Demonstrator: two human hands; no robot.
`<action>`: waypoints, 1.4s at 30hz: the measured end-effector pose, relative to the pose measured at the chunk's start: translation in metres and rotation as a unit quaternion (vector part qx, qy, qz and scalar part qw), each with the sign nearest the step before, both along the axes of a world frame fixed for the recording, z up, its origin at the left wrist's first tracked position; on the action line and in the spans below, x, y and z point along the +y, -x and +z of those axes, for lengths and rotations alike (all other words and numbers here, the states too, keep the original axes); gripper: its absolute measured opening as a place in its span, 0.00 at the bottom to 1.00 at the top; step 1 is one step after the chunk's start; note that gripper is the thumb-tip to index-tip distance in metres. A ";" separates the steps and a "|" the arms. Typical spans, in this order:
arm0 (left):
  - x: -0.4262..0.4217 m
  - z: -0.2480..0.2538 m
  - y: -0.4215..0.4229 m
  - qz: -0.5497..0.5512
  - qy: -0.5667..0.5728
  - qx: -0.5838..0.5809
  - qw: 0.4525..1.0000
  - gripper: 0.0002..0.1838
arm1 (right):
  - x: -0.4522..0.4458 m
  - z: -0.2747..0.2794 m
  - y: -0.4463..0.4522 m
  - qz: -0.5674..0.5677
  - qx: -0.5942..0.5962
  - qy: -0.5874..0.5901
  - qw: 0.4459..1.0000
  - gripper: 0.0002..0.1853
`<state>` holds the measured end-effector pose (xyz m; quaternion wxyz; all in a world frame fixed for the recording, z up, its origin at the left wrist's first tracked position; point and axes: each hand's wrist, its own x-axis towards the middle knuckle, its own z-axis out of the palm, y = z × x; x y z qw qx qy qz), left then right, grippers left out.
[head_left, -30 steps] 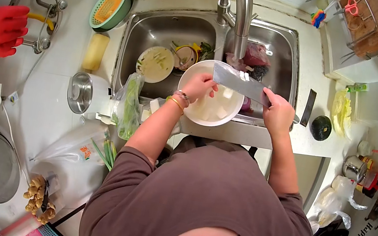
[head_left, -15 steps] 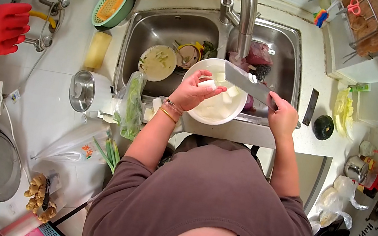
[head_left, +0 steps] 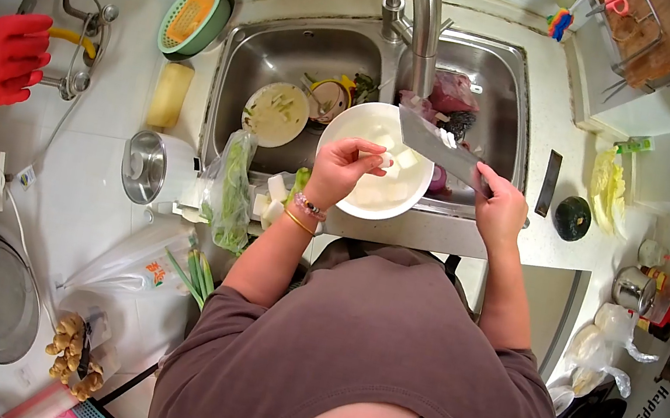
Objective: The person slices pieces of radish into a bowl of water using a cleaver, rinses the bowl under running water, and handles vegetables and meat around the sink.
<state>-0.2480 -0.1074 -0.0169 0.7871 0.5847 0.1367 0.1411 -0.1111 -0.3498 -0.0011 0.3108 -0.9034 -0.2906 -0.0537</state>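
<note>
A white bowl (head_left: 339,130) stands over the sink divider, with several white chunks (head_left: 407,158) and cloudy liquid in it. My left hand (head_left: 343,173), palm turned down over the bowl's left side, pinches a small white piece (head_left: 386,161) at its fingertips; the fingers partly cover it. On the right, my right hand (head_left: 501,206) grips the handle of a cleaver (head_left: 442,149). The broad blade slants up and left across the bowl's right rim, with small white bits stuck to it. More white blocks (head_left: 276,196) lie beside my left wrist, partly hidden by it.
The left basin (head_left: 291,47) holds a plate of scraps (head_left: 276,114). Raw meat (head_left: 454,92) lies in the right basin behind the faucet (head_left: 424,11). Bagged greens (head_left: 230,183) and a steel-lined pot (head_left: 145,167) stand left; a dark green squash (head_left: 572,218) sits right.
My left hand has turned from palm up to palm down, its fingers closing around the white piece. The cleaver stays nearly in place in my right hand. The view has shifted slightly.
</note>
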 end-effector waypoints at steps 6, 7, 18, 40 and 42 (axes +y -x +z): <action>-0.001 -0.006 -0.003 -0.002 0.090 -0.012 0.996 0.10 | 0.000 0.007 0.005 0.101 -0.074 -0.049 0.991 0.22; -0.003 -0.008 -0.005 0.002 0.121 -0.038 0.992 0.13 | 0.002 0.010 0.006 0.131 -0.089 -0.053 0.986 0.23; 0.005 0.018 -0.001 0.000 0.238 0.006 0.971 0.11 | 0.044 0.040 0.018 0.285 -0.122 -0.090 0.946 0.28; 0.026 -0.013 0.031 0.080 0.261 -0.051 0.961 0.05 | 0.087 0.045 0.023 0.347 -0.093 -0.095 0.929 0.24; 0.027 -0.011 0.031 0.066 0.285 -0.073 0.953 0.04 | 0.089 0.042 0.023 0.342 -0.092 -0.098 0.930 0.24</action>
